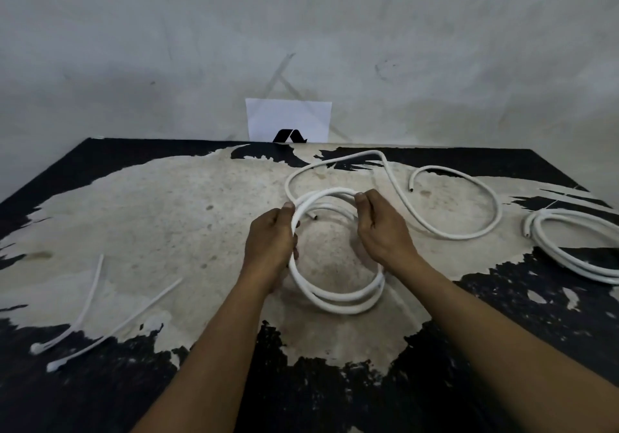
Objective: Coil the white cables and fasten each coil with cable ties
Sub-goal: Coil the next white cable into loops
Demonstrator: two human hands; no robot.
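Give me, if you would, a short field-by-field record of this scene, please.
left hand: grips the left side of the coil
right hand: pinches the top of the same coil
coil state: roughly two loops wound, not yet tied
loose tail: snakes to the right across the table
second coil: lies at the table's right edge
cable ties: two, lying loose at the left
white card: stands against the wall behind the table
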